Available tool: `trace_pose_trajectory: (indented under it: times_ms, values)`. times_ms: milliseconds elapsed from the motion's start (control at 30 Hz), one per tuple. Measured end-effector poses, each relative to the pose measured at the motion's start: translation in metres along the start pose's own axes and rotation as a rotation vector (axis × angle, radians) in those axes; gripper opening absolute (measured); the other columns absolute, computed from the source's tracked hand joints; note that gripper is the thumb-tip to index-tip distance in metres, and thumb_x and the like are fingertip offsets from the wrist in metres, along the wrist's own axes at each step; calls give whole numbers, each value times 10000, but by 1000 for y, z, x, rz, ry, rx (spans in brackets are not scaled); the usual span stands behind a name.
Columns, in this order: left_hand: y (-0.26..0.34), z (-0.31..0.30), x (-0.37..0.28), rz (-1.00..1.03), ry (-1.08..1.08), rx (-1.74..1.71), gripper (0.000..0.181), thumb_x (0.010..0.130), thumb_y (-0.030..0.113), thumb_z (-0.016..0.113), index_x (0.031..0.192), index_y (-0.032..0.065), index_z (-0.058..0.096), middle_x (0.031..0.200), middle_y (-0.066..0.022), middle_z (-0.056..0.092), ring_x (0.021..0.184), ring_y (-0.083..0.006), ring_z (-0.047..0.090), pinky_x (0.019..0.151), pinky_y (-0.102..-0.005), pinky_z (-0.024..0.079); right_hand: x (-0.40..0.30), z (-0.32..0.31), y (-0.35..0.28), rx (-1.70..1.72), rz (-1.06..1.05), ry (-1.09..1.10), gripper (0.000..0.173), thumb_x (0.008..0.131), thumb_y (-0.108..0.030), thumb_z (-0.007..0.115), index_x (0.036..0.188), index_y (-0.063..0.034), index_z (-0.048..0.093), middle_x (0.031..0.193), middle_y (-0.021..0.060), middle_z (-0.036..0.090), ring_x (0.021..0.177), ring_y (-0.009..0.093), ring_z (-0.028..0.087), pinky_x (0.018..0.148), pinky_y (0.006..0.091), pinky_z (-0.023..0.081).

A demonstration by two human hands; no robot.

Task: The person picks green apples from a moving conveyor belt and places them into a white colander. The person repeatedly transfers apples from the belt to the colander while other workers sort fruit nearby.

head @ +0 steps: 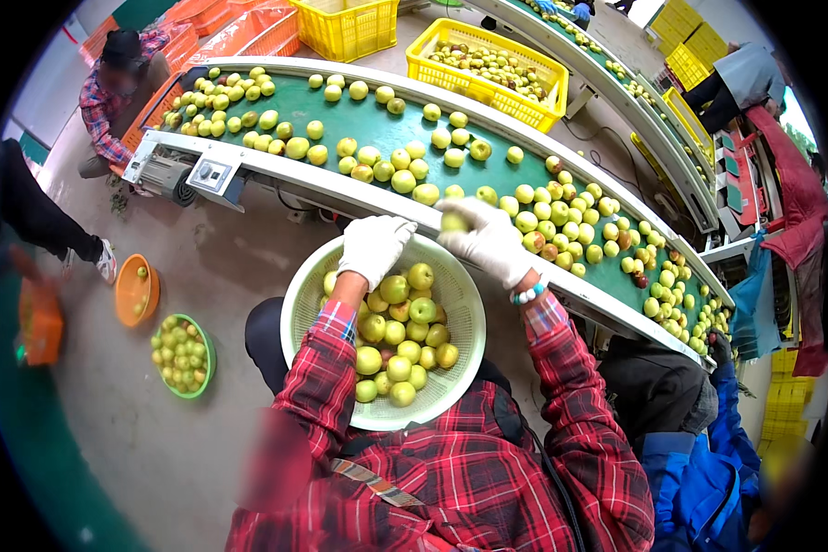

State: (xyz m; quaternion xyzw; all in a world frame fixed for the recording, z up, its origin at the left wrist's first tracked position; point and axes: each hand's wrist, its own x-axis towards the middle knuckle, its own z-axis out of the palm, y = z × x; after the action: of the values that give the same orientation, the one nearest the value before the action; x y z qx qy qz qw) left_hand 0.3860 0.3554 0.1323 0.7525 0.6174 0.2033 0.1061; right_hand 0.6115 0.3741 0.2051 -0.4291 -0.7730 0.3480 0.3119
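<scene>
A pale green plastic colander [466, 321] rests on my lap, part filled with yellow-green jujube-like fruits [422, 310]. My left hand [375, 250], in a white glove, is over its far rim; the fingers are bunched and point at the belt, and whether they hold anything is hidden. My right hand [486, 241], gloved in white and somewhat blurred, holds a green fruit [454, 222] between thumb and fingers at the near edge of the conveyor. Many similar fruits, some with brown patches, lie scattered on the green conveyor belt [386, 117] in front of me.
A yellow crate [448, 77] of fruits stands beyond the belt. On the floor at left are a green basket [210, 355] of fruits and an orange bowl [153, 276]. A motor [162, 178] hangs under the belt's left end. A co-worker in blue sits close at right; others are farther off.
</scene>
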Motion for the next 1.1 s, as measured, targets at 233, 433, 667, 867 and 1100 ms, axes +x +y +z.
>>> trace_pose_trajectory:
  times_ms: [233,433,667,867,1100]
  values:
    - [13,-3,2,-19,-69,-20,354,1023,417,548,1040,149,780,972,-112,760,912,-341,710,837,-471,538,64,23,31,-368,-240,87,234,894,-75,619,1099,-104,729,1085,137,706,1032,355,679,898,427,550]
    - [6,5,-1,44,30,44,299,1006,406,581,999,177,773,916,-65,755,849,-301,709,784,-471,532,120,60,68,-699,-319,-238,263,899,-139,602,1078,-195,786,992,124,754,977,318,737,813,478,551]
    - [2,9,-6,37,53,15,273,999,388,597,998,182,775,921,-65,755,859,-301,710,793,-462,540,61,48,47,-226,-93,225,440,785,-107,734,1220,-114,666,1108,178,689,1034,386,674,901,426,553]
    - [3,10,-1,54,75,-8,271,996,384,599,986,176,772,938,-53,756,878,-300,708,811,-460,541,-46,9,-1,-143,-88,42,464,843,-180,781,1276,-59,666,1167,182,694,1121,347,666,993,410,523]
    - [3,3,-7,33,66,26,276,998,395,591,997,190,777,940,-47,756,879,-294,710,794,-457,535,5,-51,130,-462,27,541,200,924,-140,663,1107,-138,745,1051,142,718,1015,361,689,869,442,555]
